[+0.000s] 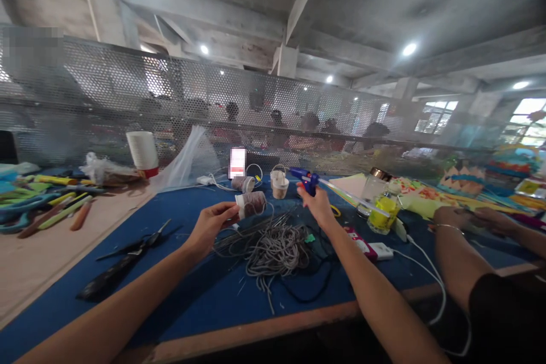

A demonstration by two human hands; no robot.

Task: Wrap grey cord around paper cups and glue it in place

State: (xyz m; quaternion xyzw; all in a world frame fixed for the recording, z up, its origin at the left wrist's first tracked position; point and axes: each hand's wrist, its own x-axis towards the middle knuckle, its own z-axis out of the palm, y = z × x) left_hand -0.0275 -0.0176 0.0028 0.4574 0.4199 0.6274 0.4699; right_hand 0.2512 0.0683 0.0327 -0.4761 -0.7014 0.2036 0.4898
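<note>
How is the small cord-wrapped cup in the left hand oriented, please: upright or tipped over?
Tipped on its side. The cord-wrapped cup lies horizontal in the left hand, above the grey cord bundle, one end pointing toward the right hand.

Cord-wrapped cup (251,203), blue glue gun (307,180)

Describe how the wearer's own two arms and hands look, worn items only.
Both forearms are bare up to the bottom edge of the picture: no sleeves, gloves, watch or rings show on the left hand or the right hand. The bangle and dark sleeve at the right belong to another person's arm.
</note>
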